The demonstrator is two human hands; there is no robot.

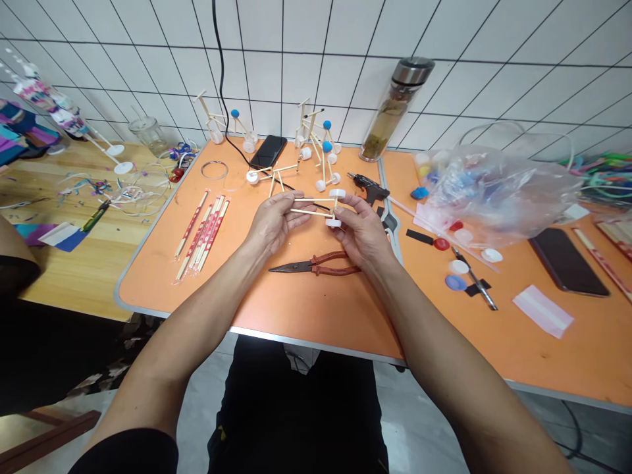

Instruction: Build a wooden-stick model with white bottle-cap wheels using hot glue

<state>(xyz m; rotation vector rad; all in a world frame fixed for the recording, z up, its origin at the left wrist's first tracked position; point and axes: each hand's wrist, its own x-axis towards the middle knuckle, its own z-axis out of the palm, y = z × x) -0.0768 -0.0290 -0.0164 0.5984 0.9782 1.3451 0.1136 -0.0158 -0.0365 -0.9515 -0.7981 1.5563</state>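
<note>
My left hand (pixel 276 222) pinches the left ends of two pale wooden sticks. These sticks belong to a small stick frame (pixel 312 212), held level above the orange table. My right hand (pixel 364 229) grips the frame's other end, beside a white bottle cap (pixel 337 193) on the far side and another white cap (pixel 334 223) on the near side. A crosswise stick links the caps. My fingertips partly hide the joints. Red-handled long-nose pliers (pixel 309 265) lie below, their handle ends by my right wrist. Just beyond my hands stands another stick model (pixel 279 172) with a white wheel.
Wrapped chopsticks (pixel 210 234) lie left. Stick models with blue balls (pixel 326 146), a phone (pixel 269 152) and a tea bottle (pixel 392 108) stand along the wall. Right are a glue gun (pixel 369 187), a plastic bag (pixel 503 191), loose caps (pixel 441 244) and another phone (pixel 567 262).
</note>
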